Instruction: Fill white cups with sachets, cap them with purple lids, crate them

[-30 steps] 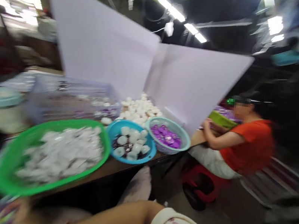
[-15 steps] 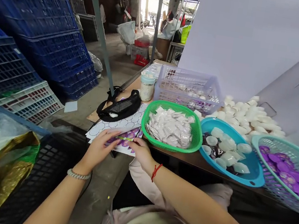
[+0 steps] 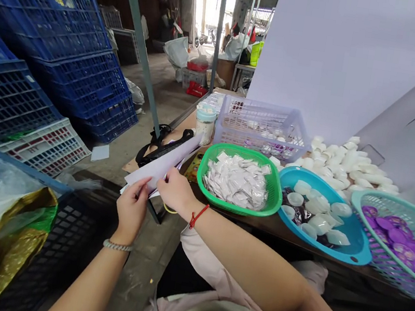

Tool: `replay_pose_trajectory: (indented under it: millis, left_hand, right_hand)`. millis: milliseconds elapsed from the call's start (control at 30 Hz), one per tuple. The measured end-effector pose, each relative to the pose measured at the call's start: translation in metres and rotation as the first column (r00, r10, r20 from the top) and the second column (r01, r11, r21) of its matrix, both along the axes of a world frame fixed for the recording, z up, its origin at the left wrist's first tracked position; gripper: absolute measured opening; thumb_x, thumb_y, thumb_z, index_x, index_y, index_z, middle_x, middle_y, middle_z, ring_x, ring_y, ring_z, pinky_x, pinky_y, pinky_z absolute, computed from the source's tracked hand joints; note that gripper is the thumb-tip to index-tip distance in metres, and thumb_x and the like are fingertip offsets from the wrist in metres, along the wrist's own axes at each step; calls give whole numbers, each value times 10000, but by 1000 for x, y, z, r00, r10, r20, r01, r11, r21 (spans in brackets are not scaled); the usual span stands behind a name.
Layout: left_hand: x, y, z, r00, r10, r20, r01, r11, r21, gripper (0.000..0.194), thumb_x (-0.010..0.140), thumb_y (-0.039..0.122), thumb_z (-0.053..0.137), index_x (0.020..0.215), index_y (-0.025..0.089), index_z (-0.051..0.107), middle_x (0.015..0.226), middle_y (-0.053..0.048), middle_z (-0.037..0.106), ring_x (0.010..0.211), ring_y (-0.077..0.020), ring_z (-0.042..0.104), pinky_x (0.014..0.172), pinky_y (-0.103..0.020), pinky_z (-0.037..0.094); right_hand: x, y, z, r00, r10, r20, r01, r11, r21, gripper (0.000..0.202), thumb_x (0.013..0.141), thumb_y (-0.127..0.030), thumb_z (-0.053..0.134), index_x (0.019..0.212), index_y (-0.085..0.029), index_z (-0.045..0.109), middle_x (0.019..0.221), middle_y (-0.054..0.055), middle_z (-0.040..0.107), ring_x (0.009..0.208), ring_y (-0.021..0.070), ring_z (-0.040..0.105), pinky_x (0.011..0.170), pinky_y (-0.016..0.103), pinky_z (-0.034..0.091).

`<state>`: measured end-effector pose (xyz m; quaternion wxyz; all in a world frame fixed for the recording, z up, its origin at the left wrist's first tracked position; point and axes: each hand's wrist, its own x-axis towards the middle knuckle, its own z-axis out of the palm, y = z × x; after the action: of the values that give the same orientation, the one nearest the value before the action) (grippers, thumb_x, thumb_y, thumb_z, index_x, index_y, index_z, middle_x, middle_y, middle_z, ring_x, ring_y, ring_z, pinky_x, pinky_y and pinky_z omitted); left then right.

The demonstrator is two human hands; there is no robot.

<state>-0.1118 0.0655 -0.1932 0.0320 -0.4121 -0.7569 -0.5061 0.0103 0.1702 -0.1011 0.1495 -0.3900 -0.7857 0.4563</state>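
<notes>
Several paper sheets [image 3: 162, 163], the top one showing a pale blank side, are lifted and tilted above the table's left end. My left hand [image 3: 132, 205] pinches their near left edge between thumb and fingers. At the near right edge, my right hand [image 3: 175, 190] is closed on the same sheets, and a thin yellow-green loop hangs just under it. A black mesh pouch [image 3: 178, 143] lies behind the sheets, partly covered. To the right of my right hand sits a green basket [image 3: 236, 208] of small white packets.
A lidded jar [image 3: 205, 126] and a lilac basket [image 3: 264, 117] stand farther back. Rightward are a blue basin [image 3: 362, 248] with white cups and a teal basket [image 3: 392, 206] with purple pieces. Blue crates [image 3: 67, 17] are stacked left; a metal post [image 3: 141, 42] rises behind the pouch.
The sheets have gone from lying flat with purple prints showing to being raised and tilted, pale side showing. Both hands have closed on them, and my right hand has moved left.
</notes>
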Motion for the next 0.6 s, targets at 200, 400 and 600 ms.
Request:
replay_pose_trajectory:
  millis: [200,400,600]
  left_hand:
    - [1,7,9,991,0,133,-13,995,100,452,983,478,561,1225,163,777,1260,-133,797,1146,-278,743,1037,-402,565]
    - [5,3,23,971,-93,221,67,990,122,542,959,553,593,1285,158,769,1317,-147,771,1267,-334,688,1171,-467,472]
    - [-5,4,44,960,-71,272,109,986,-125,515,872,579,671,1232,237,806,1250,-105,804,1278,-381,679,1198,-559,438]
  right_hand:
    - [-3,7,22,992,57,109,-67,994,87,293,959,-316,601,1141,-93,654,1227,262,740,1139,344,716,902,359,508]
    - [8,13,36,989,51,142,-64,994,87,315,937,-284,613,1159,-71,680,1278,279,735,1193,347,717,910,337,542]
    - [21,27,46,999,54,1,-54,998,-39,85,863,-194,650,910,-123,652,1146,204,775,1148,349,714,927,383,568]
